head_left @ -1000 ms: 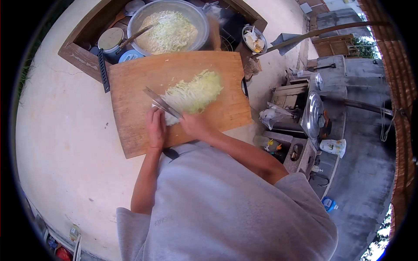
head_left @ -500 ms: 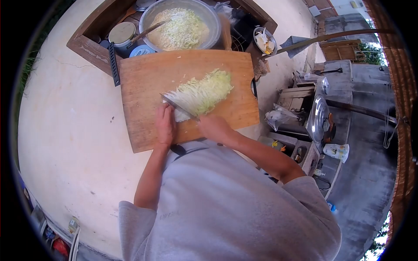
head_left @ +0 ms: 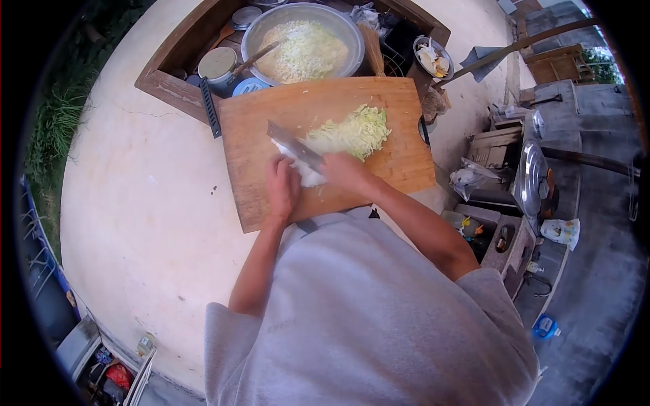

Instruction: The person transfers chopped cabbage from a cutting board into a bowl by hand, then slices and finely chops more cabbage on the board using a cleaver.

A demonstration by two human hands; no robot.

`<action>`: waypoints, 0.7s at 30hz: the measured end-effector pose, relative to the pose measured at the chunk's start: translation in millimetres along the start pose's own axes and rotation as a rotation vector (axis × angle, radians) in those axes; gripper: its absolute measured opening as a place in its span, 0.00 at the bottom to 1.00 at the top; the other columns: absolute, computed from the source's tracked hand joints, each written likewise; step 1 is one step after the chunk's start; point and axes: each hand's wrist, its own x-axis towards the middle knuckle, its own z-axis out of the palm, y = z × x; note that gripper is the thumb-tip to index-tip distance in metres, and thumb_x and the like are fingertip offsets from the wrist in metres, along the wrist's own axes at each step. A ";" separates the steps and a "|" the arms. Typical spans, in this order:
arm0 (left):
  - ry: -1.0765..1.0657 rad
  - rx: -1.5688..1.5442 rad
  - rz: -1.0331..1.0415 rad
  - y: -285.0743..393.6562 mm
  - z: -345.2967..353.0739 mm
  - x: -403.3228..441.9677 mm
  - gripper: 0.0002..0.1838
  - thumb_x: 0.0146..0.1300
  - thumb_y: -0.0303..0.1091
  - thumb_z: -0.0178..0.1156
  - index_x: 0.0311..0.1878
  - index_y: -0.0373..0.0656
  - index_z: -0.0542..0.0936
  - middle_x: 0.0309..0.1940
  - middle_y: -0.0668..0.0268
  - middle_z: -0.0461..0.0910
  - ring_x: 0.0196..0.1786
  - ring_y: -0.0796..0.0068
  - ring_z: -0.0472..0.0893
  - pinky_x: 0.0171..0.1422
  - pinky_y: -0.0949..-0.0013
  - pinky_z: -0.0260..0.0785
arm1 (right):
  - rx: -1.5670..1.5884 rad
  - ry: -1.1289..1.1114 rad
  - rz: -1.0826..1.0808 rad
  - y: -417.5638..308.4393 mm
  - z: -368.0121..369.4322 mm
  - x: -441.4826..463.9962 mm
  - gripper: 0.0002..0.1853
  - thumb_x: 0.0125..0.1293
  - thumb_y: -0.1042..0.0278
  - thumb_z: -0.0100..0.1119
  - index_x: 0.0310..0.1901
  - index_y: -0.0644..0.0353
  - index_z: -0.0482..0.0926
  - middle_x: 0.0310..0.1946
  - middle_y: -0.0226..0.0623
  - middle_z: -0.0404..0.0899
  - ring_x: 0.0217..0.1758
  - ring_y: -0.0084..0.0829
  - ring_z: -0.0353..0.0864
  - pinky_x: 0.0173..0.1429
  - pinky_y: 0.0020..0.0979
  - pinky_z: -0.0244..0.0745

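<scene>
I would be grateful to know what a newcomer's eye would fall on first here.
Probably the broad knife in the right hand, slanting beside pale green shreds on the wooden board. Beyond the board's far edge, a large basin heaped with pale chopped food would likely draw attention next.

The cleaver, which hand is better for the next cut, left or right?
Right, I think. The right hand grips the cleaver by its handle end. The left hand is at the cabbage's pale end, so it seems better placed to steady it.
</scene>
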 end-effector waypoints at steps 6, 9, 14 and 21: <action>-0.019 0.079 -0.014 -8.6 -7.7 19.0 0.16 0.63 0.22 0.63 0.53 0.37 0.75 0.55 0.51 0.74 0.58 0.48 0.74 0.63 0.56 0.70 | 0.156 0.053 0.035 6.7 -9.4 -30.3 0.17 0.69 0.59 0.56 0.36 0.69 0.80 0.32 0.59 0.82 0.38 0.61 0.83 0.45 0.55 0.76; -0.068 0.003 -0.047 -6.4 -5.5 25.4 0.15 0.62 0.21 0.63 0.52 0.37 0.75 0.56 0.51 0.74 0.57 0.49 0.75 0.62 0.56 0.70 | 0.187 0.087 0.071 1.9 -11.6 -46.3 0.17 0.69 0.59 0.56 0.35 0.69 0.79 0.31 0.59 0.82 0.38 0.61 0.82 0.44 0.54 0.75; -0.132 0.059 0.198 -0.1 -18.0 29.3 0.16 0.57 0.18 0.62 0.49 0.37 0.78 0.53 0.51 0.77 0.55 0.48 0.76 0.60 0.56 0.72 | 0.286 -0.006 0.149 -14.8 -18.2 -62.3 0.15 0.69 0.62 0.54 0.36 0.69 0.78 0.27 0.58 0.81 0.31 0.57 0.83 0.39 0.51 0.76; -0.271 0.103 0.358 -14.7 -27.6 26.2 0.15 0.51 0.17 0.60 0.44 0.40 0.80 0.47 0.57 0.79 0.50 0.51 0.77 0.56 0.55 0.73 | 0.525 -0.134 0.262 -22.9 -26.3 -62.3 0.14 0.72 0.62 0.52 0.37 0.68 0.76 0.17 0.40 0.74 0.14 0.33 0.76 0.21 0.38 0.71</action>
